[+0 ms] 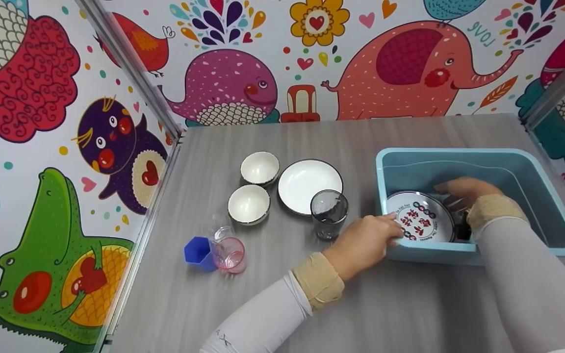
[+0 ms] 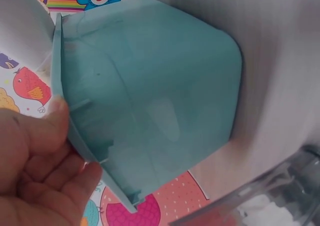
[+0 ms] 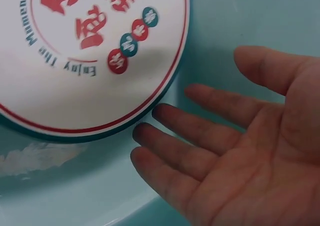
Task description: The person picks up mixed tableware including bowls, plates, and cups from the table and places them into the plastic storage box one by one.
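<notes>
A light blue plastic tub (image 1: 478, 152) stands on the right of the table. Inside it, toward its left end, lies a white plate (image 1: 422, 230) with red characters and a dark rim. My left hand (image 1: 366, 240) pinches the tub's near left rim between thumb and fingers; the left wrist view shows the tub's outer wall (image 2: 160, 85) beside this hand. Down in the tub is my right hand (image 1: 469, 189), to the right of the plate. In the right wrist view its fingers (image 3: 195, 131) are spread and nearly straight, with fingertips right at the plate's edge.
Left of the tub stand a dark clear glass (image 1: 329, 215), a white plate (image 1: 307, 184) and two white bowls (image 1: 260, 167). Farther left are a blue hexagonal cup (image 1: 199, 252), a pink clear cup (image 1: 231, 255) and a colourless clear cup (image 1: 221, 230). Patterned walls edge the table.
</notes>
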`<action>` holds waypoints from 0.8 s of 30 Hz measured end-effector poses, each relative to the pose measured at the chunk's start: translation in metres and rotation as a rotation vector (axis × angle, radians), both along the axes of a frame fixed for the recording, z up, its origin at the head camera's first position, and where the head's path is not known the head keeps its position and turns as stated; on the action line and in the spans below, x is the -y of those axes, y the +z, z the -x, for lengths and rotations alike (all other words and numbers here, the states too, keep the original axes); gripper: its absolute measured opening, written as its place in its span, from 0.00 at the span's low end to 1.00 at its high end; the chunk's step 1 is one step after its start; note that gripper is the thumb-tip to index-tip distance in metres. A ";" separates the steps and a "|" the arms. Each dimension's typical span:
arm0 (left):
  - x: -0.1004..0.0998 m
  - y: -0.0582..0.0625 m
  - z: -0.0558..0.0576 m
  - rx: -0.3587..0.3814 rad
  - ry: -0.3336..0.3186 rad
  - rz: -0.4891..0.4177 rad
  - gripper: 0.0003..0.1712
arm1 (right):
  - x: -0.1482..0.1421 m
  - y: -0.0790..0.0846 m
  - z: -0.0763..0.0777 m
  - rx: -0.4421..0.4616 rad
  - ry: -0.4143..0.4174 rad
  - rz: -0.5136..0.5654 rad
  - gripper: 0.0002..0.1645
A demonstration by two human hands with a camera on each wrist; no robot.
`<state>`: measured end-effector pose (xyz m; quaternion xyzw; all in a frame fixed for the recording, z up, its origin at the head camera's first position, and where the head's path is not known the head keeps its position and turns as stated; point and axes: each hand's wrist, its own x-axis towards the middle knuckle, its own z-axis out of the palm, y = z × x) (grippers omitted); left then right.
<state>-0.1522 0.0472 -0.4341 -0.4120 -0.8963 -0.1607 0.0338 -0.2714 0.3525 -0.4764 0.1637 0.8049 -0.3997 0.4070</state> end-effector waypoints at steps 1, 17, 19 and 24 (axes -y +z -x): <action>0.000 0.000 0.000 0.000 0.000 -0.001 0.08 | 0.000 0.002 0.000 -0.020 0.008 -0.002 0.45; 0.001 -0.003 0.000 -0.013 -0.014 -0.036 0.09 | 0.021 0.045 -0.015 -0.303 -0.002 -0.052 0.29; 0.002 -0.005 -0.001 -0.019 -0.021 -0.040 0.09 | 0.025 0.051 -0.018 -0.348 -0.019 -0.050 0.29; 0.003 -0.007 -0.002 -0.030 -0.044 -0.029 0.08 | 0.034 0.063 -0.025 -0.419 -0.043 -0.028 0.37</action>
